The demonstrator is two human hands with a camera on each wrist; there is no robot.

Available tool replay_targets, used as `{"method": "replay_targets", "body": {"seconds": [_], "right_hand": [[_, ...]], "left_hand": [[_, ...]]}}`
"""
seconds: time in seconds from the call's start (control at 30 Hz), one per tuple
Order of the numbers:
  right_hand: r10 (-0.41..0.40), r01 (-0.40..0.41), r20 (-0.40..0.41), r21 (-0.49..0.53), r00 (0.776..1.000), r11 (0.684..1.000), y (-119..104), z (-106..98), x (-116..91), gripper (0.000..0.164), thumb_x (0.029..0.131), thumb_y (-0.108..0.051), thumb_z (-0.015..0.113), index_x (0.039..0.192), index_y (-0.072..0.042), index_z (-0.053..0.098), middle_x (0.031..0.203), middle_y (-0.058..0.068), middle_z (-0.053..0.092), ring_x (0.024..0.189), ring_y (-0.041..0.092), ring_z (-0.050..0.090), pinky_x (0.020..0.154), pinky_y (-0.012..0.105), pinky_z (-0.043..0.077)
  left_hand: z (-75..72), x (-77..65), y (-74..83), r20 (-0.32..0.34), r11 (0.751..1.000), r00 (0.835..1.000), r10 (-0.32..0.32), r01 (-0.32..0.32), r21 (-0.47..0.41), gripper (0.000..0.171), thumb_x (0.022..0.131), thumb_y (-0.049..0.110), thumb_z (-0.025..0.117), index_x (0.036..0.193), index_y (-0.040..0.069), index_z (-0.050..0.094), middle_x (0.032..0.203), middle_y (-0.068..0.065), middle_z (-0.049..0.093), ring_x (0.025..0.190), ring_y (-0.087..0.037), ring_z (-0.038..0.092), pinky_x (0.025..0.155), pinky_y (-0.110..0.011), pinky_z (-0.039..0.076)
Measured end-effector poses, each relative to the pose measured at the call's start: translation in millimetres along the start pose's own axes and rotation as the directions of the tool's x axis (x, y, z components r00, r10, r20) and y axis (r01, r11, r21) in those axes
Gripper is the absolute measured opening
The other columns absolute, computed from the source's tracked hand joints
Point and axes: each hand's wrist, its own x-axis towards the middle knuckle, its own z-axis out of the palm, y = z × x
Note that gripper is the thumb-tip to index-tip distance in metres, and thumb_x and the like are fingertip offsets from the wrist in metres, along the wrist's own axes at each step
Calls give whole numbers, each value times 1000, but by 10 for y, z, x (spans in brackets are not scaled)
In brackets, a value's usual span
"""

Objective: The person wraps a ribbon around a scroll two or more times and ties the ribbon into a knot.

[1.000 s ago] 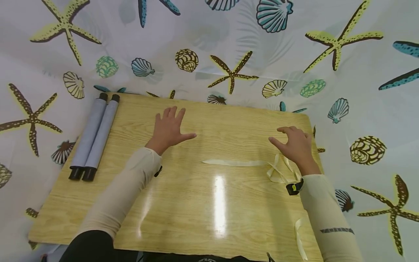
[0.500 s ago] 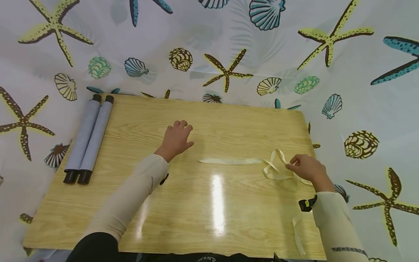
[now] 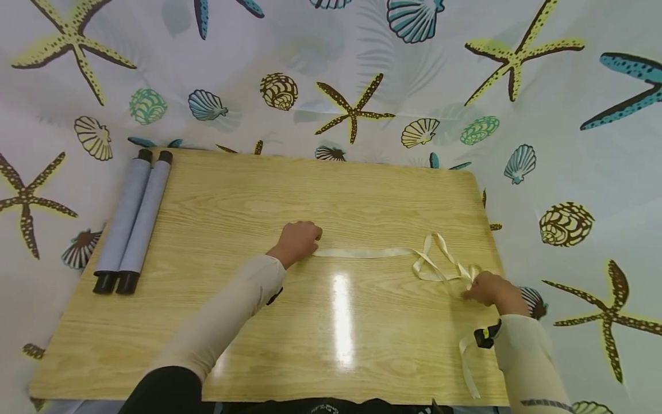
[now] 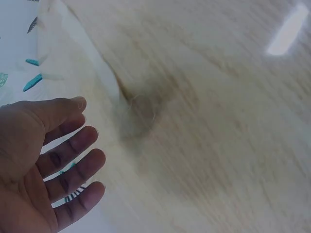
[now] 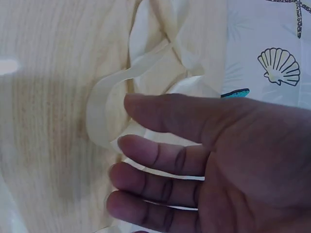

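A long cream ribbon (image 3: pixel 362 253) lies across the wooden table, straight on its left part and loosely looped at the right. Close over its left end hovers my left hand (image 3: pixel 299 241). In the left wrist view the thumb and fingers (image 4: pixel 82 141) are loosely bent and apart, with the ribbon's tip (image 4: pixel 109 80) just beyond them. My right hand (image 3: pixel 488 288) is at the tangled loops on the right. Its thumb (image 5: pixel 165 109) and relaxed fingers overlap the ribbon loop (image 5: pixel 99 107) in the right wrist view, with part of the ribbon hidden behind them.
Two grey rolls with black ends (image 3: pixel 131 218) lie side by side on the table's left. Another ribbon piece (image 3: pixel 467 368) lies near the right front of the wooden table (image 3: pixel 258 345). A shell-patterned cloth (image 3: pixel 331 57) surrounds the table.
My left hand has come down and toward the near right, to the ribbon's left end. The right hand has lowered onto the loops and moved nearer, shifting the ribbon slightly.
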Motion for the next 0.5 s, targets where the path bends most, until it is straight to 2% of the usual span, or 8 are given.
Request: {"method": "replay_targets", "body": {"seconds": [0.13, 0.2, 0.3, 0.37, 0.43, 0.5], "right_hand": [[57, -57, 6, -19, 998, 998, 63, 63, 16, 42, 94, -27, 66, 56, -16, 52, 50, -5, 45, 47, 8, 36, 53, 26, 38], [110, -110, -43, -9, 993, 994, 94, 89, -4, 37, 92, -26, 66, 59, -13, 54, 52, -2, 49, 48, 11, 41, 52, 27, 39], [210, -207, -137, 36, 968, 978, 150, 129, -46, 35, 88, -26, 67, 59, -13, 52, 52, -1, 47, 49, 13, 43, 50, 29, 38], [260, -253, -163, 63, 952, 965, 199, 149, -74, 35, 87, -26, 67, 58, -12, 54, 51, -1, 48, 49, 15, 46, 52, 31, 38], [299, -292, -130, 69, 945, 954, 250, 172, -77, 35, 88, -28, 67, 58, -13, 58, 49, -2, 48, 49, 15, 48, 57, 34, 40], [316, -311, -79, 64, 945, 948, 281, 173, -56, 37, 90, -33, 66, 59, -13, 62, 48, -4, 50, 49, 15, 52, 64, 41, 43]], "left_hand": [[62, 8, 68, 30, 1000, 999, 13, -12, -12, 12, 95, 22, 68, 104, 13, 71, 107, -5, 72, 91, -22, 69, 77, -41, 58], [97, 12, 85, 40, 1000, 999, 15, -15, -9, 13, 95, 24, 69, 103, 13, 71, 106, -5, 72, 91, -23, 69, 76, -41, 58], [153, 28, 97, 50, 1000, 999, 10, -10, 13, 14, 94, 25, 70, 101, 14, 70, 103, -5, 72, 91, -24, 69, 76, -41, 58], [178, 41, 100, 62, 1000, 998, 2, -3, 16, 13, 94, 25, 70, 99, 13, 70, 102, -6, 72, 92, -25, 69, 78, -43, 58], [198, 49, 105, 74, 1000, 997, -8, 6, 26, 13, 94, 24, 71, 99, 12, 70, 103, -7, 72, 95, -27, 69, 80, -45, 57], [204, 49, 97, 80, 999, 997, -20, 17, 44, 17, 95, 24, 69, 107, 11, 69, 108, -9, 70, 100, -29, 69, 83, -47, 57]]}}
